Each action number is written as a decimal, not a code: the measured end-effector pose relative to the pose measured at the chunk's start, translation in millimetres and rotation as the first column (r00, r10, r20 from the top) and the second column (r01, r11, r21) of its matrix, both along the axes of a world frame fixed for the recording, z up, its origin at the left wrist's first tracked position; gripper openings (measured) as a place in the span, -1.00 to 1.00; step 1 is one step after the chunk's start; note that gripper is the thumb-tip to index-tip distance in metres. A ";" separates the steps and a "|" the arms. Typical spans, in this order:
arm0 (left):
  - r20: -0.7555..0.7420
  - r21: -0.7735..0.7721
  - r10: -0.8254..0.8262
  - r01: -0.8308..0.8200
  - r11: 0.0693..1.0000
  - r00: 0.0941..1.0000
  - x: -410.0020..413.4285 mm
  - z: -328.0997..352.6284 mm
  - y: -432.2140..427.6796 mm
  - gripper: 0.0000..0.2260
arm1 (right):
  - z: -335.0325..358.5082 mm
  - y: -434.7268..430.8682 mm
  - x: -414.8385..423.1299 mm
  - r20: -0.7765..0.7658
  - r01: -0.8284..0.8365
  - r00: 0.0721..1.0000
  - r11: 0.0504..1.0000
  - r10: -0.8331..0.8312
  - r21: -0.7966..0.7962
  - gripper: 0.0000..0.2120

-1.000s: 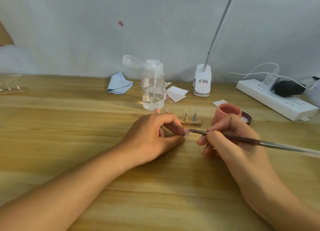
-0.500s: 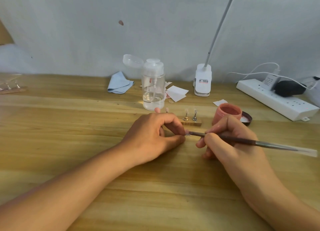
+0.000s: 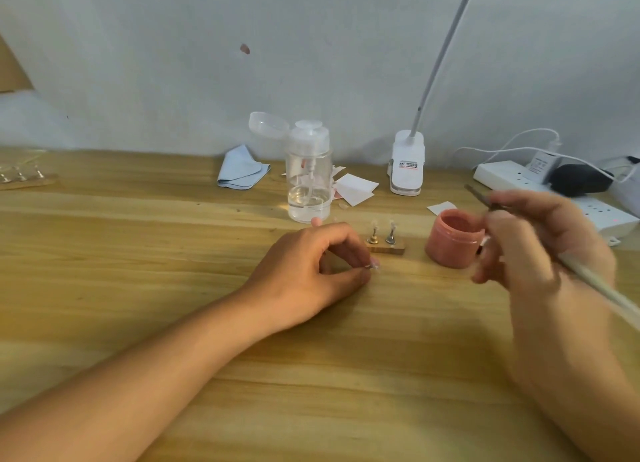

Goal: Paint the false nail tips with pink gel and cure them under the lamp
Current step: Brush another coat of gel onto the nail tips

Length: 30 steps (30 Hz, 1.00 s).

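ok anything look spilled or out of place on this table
Nothing spilled or broken. Small oddities: a pinkish smudge on the wall, the pump bottle standing with its cap flipped open, and paper scraps loose beside it.

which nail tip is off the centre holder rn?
The nail tip pinched in the left hand, just in front of the holder. The other two tips stand upright on its pegs.

Pale grey wall (image 3: 311, 46) behind a light wooden table (image 3: 138, 254), soft warm light across its grain.
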<state>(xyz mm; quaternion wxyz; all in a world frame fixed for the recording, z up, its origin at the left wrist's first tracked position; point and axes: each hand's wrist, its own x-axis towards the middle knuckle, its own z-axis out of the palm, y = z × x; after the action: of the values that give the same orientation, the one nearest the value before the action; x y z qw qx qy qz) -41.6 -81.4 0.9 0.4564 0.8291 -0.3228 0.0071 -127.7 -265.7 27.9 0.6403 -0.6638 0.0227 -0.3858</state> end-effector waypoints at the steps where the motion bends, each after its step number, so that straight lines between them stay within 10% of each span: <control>1: -0.002 -0.009 -0.001 0.001 1.000 1.000 0.0 0.0 0.0 -0.85 | 1.1 -4.7 2.2 -0.025 0.034 0.999 0.999 -0.033 0.028 -0.88; 8: -0.001 -0.028 0.010 -0.010 1.000 1.000 -2.1 2.9 -0.5 -0.84 | -7.6 -18.6 13.6 -0.221 0.148 0.967 0.985 -0.125 0.087 -0.84; 16: 0.093 0.080 0.062 -0.070 0.994 0.994 -6.2 3.6 -1.8 -0.86 | -10.2 10.3 -1.1 -0.188 -0.283 0.940 0.958 0.285 0.034 -0.92; 30: 0.090 0.075 0.076 -0.083 0.994 0.993 -8.7 5.6 -3.1 -0.95 | -12.5 9.6 1.0 -0.258 -0.242 0.931 0.966 0.258 0.092 -0.90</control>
<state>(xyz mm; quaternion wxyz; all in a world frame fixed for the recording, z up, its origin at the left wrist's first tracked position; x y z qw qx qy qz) -50.3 -84.5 6.4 0.4085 0.8574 -0.3091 0.0487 -126.7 -256.1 15.4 0.6943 -0.6883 0.0356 -0.2073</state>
